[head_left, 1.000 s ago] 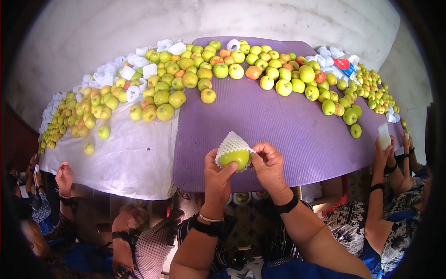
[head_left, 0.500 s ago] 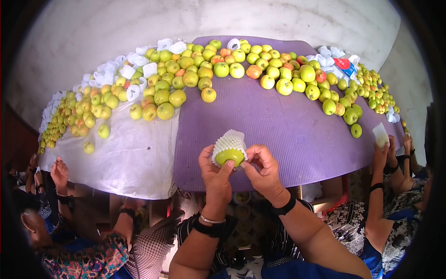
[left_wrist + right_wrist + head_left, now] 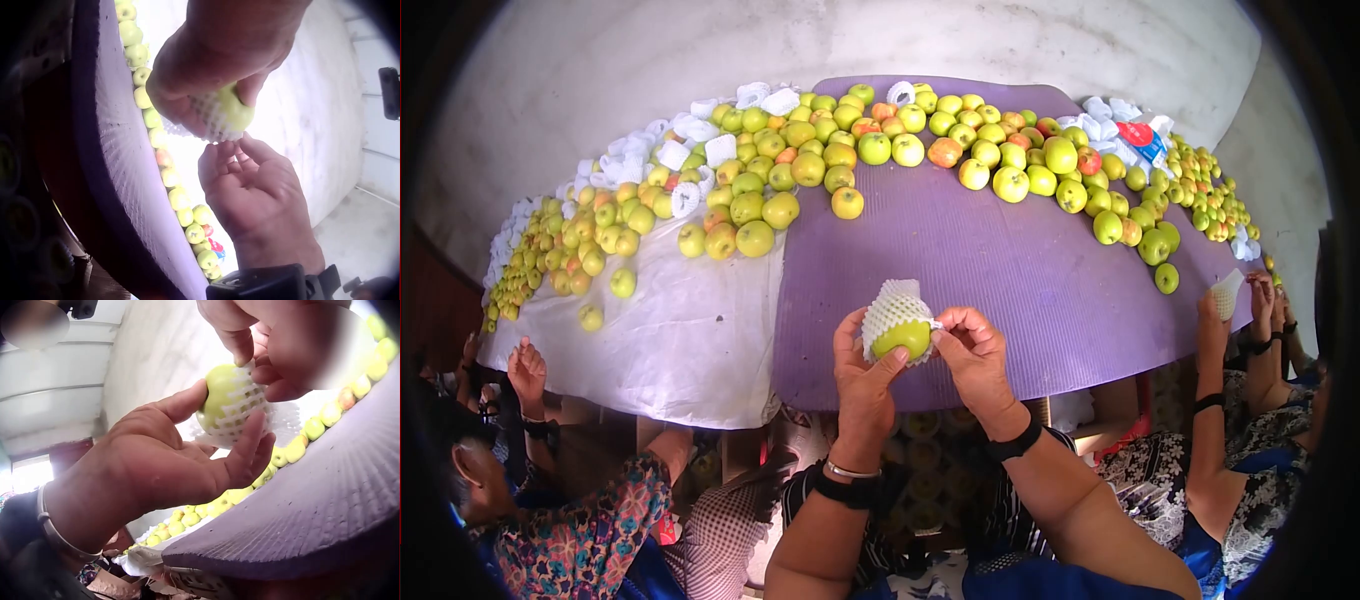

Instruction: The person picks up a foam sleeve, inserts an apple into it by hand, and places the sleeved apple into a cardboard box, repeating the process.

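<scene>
A green apple (image 3: pixel 905 338) is partly covered by a white foam net sleeve (image 3: pixel 892 306), whose pointed end stands up above the fruit. My left hand (image 3: pixel 864 375) grips the apple from the left through the net, with the thumb on bare skin at the near side. On the other side my right hand (image 3: pixel 974 362) pinches the edge of the net between thumb and index finger. In the right wrist view the net (image 3: pixel 240 415) wraps one side of the apple (image 3: pixel 219 394). Both hands are raised over the front part of the purple mat (image 3: pixel 1000 270).
Many green and reddish apples (image 3: pixel 808 169) lie along the back of the table. White foam nets (image 3: pixel 635 150) are heaped behind them at the left. White cloth (image 3: pixel 690 340) covers the left side. Other people's hands (image 3: pixel 527 372) work at both ends; one holds a net (image 3: pixel 1226 294).
My right hand moved in toward the apple, then slightly back right with the net's edge. The net sits lower over the apple than a second ago. A person at left leaned into view.
</scene>
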Demonstrator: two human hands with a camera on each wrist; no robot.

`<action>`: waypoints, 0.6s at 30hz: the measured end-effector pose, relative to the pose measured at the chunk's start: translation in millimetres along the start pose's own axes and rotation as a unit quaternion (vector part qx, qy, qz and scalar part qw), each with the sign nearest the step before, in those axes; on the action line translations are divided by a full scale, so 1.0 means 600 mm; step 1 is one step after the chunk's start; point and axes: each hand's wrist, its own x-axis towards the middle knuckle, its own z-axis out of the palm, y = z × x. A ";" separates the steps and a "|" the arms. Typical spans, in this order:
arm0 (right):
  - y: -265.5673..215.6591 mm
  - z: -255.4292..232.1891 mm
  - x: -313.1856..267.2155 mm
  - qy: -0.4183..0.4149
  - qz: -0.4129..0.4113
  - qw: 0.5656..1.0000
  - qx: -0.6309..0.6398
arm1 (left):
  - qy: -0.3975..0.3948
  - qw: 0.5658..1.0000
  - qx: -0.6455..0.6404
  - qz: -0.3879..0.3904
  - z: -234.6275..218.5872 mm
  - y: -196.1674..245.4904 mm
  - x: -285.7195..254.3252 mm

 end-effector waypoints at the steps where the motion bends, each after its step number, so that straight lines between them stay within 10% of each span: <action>1: 0.000 -0.002 0.000 0.005 0.003 1.000 -0.020 | -0.009 1.000 0.002 0.004 -0.002 -0.005 0.001; 11: -0.017 0.005 -0.003 -0.039 -0.181 0.950 -0.253 | -0.004 0.999 -0.051 -0.003 0.005 -0.008 0.003; 16: -0.024 0.002 -0.007 -0.211 -0.272 0.885 -0.314 | 0.009 0.999 -0.029 0.029 -0.013 -0.014 0.011; 18: -0.027 -0.002 -0.005 -0.123 -0.237 0.920 -0.287 | 0.013 0.999 -0.046 -0.003 -0.003 0.004 0.004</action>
